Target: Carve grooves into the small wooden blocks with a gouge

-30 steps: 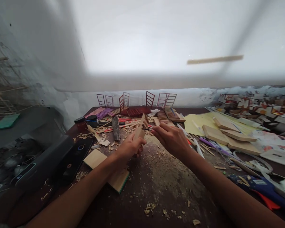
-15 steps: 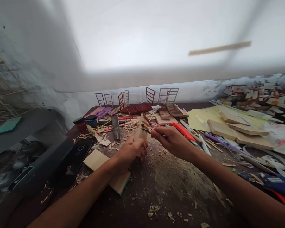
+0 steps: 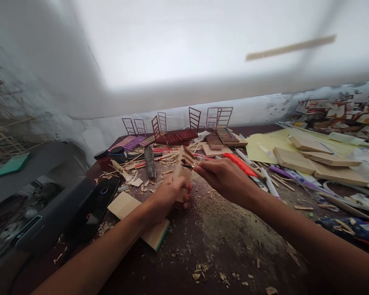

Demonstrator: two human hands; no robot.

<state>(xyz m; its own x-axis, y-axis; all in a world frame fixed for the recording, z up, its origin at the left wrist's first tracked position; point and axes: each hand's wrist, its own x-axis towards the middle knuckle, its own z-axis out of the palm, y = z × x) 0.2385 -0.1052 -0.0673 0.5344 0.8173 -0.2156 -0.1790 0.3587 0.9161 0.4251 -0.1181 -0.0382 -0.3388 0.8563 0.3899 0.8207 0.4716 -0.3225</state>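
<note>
My left hand is closed round a small pale wooden block, holding it upright over the dark table. My right hand pinches a thin tool with a red handle. Its dark tip rests against the upper right side of the block. Wood shavings and sawdust lie thick on the table just below both hands.
A black device lies at the left, with a flat wooden board under my left forearm. Small red and purple slatted models line the back wall. Wooden blocks on yellow paper, a red cutter and pens lie at the right.
The view has tilted slightly, shifting the right side of the table upward. Both hands keep their hold; the block has dropped a little toward the table, the tool tip still on it.
</note>
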